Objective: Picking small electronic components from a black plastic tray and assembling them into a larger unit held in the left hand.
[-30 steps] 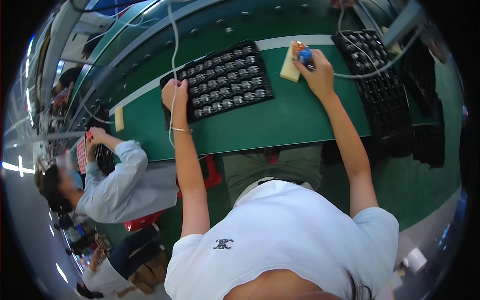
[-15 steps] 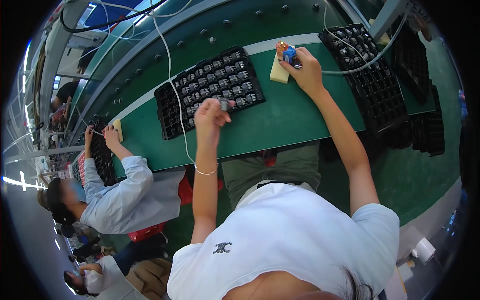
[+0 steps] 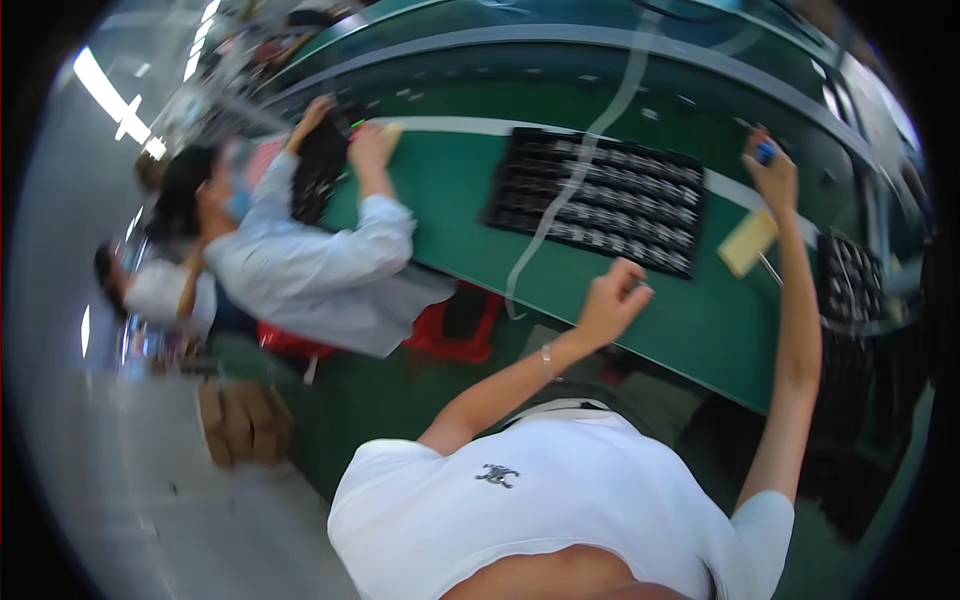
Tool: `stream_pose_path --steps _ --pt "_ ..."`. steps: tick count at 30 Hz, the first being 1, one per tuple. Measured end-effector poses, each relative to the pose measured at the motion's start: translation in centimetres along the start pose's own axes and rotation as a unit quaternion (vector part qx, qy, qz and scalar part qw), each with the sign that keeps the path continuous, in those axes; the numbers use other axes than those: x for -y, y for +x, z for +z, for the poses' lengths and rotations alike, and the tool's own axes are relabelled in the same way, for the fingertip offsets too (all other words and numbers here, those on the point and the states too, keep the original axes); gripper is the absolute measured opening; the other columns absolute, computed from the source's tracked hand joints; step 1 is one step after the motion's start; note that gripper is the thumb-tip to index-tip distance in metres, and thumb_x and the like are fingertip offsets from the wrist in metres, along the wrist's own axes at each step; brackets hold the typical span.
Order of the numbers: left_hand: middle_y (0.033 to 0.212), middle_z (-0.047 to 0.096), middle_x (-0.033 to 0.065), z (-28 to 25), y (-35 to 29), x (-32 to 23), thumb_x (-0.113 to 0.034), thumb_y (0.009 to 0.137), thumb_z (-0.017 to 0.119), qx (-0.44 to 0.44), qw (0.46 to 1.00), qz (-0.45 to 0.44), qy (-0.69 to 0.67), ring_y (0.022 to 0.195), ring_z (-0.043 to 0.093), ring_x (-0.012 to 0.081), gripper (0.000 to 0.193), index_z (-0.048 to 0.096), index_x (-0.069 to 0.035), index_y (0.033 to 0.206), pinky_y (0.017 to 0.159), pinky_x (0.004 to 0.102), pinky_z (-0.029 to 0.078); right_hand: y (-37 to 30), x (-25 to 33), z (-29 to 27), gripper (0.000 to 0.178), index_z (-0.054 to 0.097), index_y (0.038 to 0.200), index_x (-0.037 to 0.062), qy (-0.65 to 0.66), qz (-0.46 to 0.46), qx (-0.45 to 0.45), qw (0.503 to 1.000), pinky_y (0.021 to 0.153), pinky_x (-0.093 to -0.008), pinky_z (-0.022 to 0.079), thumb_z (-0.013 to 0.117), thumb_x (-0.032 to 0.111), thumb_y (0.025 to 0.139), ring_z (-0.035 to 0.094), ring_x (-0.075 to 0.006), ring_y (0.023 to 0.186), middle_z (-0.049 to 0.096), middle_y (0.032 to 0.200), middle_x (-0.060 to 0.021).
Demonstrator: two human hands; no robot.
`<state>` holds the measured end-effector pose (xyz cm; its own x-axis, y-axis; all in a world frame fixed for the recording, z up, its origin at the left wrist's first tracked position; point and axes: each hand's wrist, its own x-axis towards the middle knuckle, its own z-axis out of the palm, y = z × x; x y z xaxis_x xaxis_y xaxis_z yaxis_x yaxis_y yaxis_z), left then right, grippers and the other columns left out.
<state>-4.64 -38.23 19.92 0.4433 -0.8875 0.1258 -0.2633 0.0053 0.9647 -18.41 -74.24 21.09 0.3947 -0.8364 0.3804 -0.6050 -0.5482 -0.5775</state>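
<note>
Now right hand (image 3: pixel 774 180) beyond yellow block (image 3: pixel 747 243)

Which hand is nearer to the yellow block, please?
Right. The right hand is just beyond the yellow block; the left hand is farther away, to its left and closer to the body.

co-worker (image 3: pixel 300 265), pale-blue sleeves: at bench (image 3: pixel 440 225) left end | red stool (image 3: pixel 447 348): beside near edge | brown cartons (image 3: pixel 243 422): well off near edge | ceiling lights (image 3: pixel 105 90) lit
</note>
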Motion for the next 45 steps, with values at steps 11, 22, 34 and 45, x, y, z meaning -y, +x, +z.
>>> stream_pose_path --steps 11,22,34,45 --pt "0.065 0.047 -0.0024 0.2 -0.9 0.1 -0.005 0.082 0.065 -0.049 0.997 0.017 -0.049 0.056 0.044 0.005 0.025 0.048 -0.005 0.1 0.053 0.0231 0.036 6.0 -6.8 5.1 0.054 0.065 0.114 -0.0028 -0.079 -0.021 0.033 0.996 0.088 -0.0436 0.05 0.065 0.043 0.085 0.067 -0.0387 0.096 0.069 0.101 -0.0219" --pt "0.084 0.069 0.0088 -1.7 1.2 -4.3 -0.002 0.086 0.064 0.03 0.962 -0.009 -0.271 0.074 0.065 0.0097 0.025 0.044 -0.003 0.1 0.052 0.0232 0.047 -13.7 12.1 -3.5 0.043 0.052 0.129 0.0068 0.523 0.126 0.268 0.799 0.049 -0.0171 0.039 0.053 0.037 0.099 0.055 -0.0037 0.069 0.059 0.091 0.0015" --pt "0.065 0.06 0.0055 -0.8 2.2 -7.3 -0.007 0.084 0.067 0.049 0.987 0.063 -0.142 0.054 0.057 0.0082 0.024 0.047 0.0 0.096 0.049 0.0226 0.043 -17.2 13.3 -3.7 0.042 0.049 0.128 0.0022 0.579 0.105 0.225 0.776 0.052 -0.0187 0.049 0.057 0.028 0.096 0.06 -0.0068 0.078 0.061 0.107 -0.0049" --pt "0.068 0.065 0.0066 0.7 4.4 -8.2 -0.011 0.085 0.069 0.092 0.987 0.091 -0.094 0.054 0.056 0.0084 0.023 0.051 -0.001 0.095 0.049 0.0237 0.045 -16.3 10.2 -5.2 0.049 0.043 0.134 0.0055 0.598 0.208 0.289 0.717 0.051 -0.0254 0.058 0.061 0.027 0.094 0.066 -0.0127 0.086 0.061 0.117 -0.0087"
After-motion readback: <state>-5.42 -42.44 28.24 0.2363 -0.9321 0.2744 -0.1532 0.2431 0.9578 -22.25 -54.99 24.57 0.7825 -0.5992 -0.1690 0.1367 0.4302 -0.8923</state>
